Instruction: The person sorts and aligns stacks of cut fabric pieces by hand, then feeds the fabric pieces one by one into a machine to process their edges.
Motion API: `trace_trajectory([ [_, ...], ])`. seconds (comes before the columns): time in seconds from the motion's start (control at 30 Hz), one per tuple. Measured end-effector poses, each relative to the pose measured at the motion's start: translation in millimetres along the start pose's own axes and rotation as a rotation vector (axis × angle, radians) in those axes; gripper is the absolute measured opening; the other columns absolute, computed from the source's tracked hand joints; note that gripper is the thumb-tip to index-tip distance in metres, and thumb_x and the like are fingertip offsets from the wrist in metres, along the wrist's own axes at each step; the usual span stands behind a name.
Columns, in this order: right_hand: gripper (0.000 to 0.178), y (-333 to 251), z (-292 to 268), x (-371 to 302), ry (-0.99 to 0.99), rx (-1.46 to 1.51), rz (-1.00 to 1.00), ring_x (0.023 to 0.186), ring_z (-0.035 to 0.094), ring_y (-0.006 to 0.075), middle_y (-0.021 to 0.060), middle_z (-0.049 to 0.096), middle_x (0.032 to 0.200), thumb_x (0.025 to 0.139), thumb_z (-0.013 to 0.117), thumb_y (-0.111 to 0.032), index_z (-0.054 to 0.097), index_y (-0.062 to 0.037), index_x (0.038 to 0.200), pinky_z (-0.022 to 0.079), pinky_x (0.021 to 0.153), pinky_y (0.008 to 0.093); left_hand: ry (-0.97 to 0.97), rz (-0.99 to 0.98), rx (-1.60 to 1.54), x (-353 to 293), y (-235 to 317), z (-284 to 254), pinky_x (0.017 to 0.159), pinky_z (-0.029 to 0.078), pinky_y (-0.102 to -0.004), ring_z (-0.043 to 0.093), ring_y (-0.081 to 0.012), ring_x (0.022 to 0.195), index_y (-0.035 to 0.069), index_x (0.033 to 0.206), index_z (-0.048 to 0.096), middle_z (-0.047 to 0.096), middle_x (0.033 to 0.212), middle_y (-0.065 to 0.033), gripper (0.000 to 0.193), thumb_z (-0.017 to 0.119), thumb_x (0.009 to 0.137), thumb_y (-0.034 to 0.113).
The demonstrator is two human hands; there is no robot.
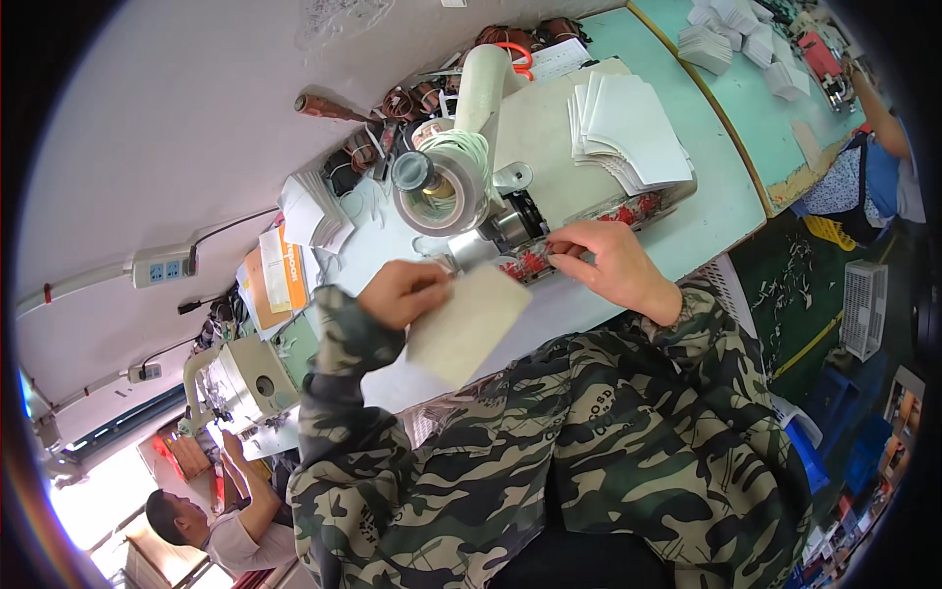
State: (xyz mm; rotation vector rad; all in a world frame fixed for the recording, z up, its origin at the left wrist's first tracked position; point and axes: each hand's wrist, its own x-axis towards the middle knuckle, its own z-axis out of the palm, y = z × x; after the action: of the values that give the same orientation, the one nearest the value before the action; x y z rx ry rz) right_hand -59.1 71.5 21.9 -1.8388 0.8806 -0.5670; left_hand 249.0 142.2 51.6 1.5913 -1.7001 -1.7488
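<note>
A pale beige flat piece (471,326), slightly blurred and roughly rectangular, hangs tilted from my left hand (404,293), whose fingers are closed on its upper edge. My right hand (616,267) is at the front edge of the machine bed, thumb and fingertips pinched near a red floral-patterned strip (628,210). What those fingertips hold, if anything, is too small to make out. Between and beyond my hands is a cream sewing machine (483,93) with a round head and metal parts. On its bed lies a fanned stack of white cut pieces (638,128).
More white pieces (312,211) stand left of the machine. Behind it are red-handled scissors (517,59), a wooden-handled tool (329,108) and dark bundles. Co-workers sit at the far right and lower left, the latter by another machine (250,383). A grey crate (863,309) stands on the floor.
</note>
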Motion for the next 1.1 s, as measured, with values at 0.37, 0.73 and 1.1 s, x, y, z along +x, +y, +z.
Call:
trace_trajectory([
  [0.37,0.040,1.6,-7.4,53.1,-0.173,-0.478,-0.223,0.079,0.061,0.0300,0.0111,0.067,0.086,0.073,0.072,-0.027,0.065,-0.0045,0.105,0.048,0.070,0.0411,0.298,0.093,0.215,50.1,-5.1,16.6,0.061,0.047,-0.0297,0.059,-0.0147,0.062,0.002,0.087,0.070,0.065,0.070,-0.0081,0.031,0.059,0.089,0.031],
  [0.73,0.020,10.1,-18.5,26.3,-0.155,0.320,0.118,0.068,0.061,0.0121,0.0083,0.068,0.080,0.079,0.070,-0.014,0.066,0.0016,0.090,0.048,0.063,0.0259,-0.076,-0.165,-0.486,16.5,-0.2,51.2,0.039,0.040,-0.0211,0.058,-0.0146,0.052,-0.002,0.119,0.057,0.063,0.083,-0.0057,0.037,0.043,0.100,0.027],
  [1.1,0.018,12.5,33.9,-9.1,-0.144,0.416,0.496,0.062,0.060,0.0083,0.0055,0.068,0.077,0.083,0.071,-0.010,0.066,0.0036,0.092,0.049,0.054,0.0248,0.201,-0.051,0.240,43.6,-3.5,21.9,0.062,0.045,-0.0316,0.054,-0.0169,0.063,-0.003,0.083,0.062,0.057,0.063,-0.0068,0.033,0.051,0.094,0.027],
])
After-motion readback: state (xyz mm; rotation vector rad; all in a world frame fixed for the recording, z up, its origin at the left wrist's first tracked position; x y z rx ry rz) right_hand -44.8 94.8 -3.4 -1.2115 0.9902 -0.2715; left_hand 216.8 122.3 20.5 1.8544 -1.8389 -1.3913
